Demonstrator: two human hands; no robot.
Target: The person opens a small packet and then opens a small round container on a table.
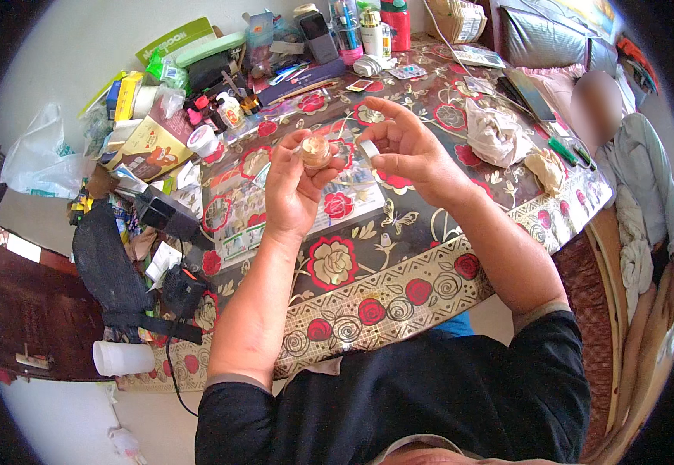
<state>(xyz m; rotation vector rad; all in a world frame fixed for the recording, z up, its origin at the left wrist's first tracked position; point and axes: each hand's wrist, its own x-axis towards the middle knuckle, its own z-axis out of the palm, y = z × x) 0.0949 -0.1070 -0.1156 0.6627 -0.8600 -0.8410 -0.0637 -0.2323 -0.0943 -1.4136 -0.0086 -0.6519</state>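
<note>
My left hand is closed around a small clear jar, held above the table with its open mouth up. Pale peach-coloured stuff shows inside the jar. Just to the right, my right hand pinches a small white lid between thumb and fingers, with the index finger stretched out above. Jar and lid are apart. Under both hands lies a flowered dark tablecloth, and a printed sheet shows below my left wrist.
Bottles, boxes and bags crowd the back left, with a round white tub nearest my left hand. A crumpled white cloth lies right of my right hand. A white cup stands at the left edge. Someone sits at the far right.
</note>
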